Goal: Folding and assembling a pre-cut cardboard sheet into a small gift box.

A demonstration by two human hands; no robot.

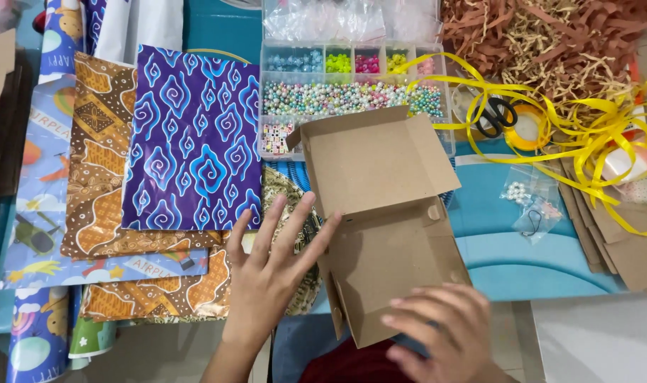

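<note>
Cardboard box [387, 220], brown and unfolded with its lid [373, 159] standing open, sits in the middle of the table between the two hands. Its near wall rests under the right hand [444, 326], whose fingers are loosely curled over the front edge; that hand is blurred, so how firmly it grips cannot be told. On the other side the left hand [270, 273] lies flat with fingers spread wide, its fingertips touching the box's left wall, holding nothing. Just left of the box lies a stack of wrapping paper [188, 142], the top sheet purple with blue swirls. Behind the lid sits a clear bead organizer [352, 85] full of coloured beads. To the right, yellow ribbon [586, 135] tangles beside black scissors [495, 113] and brown shredded paper [543, 42].
</note>
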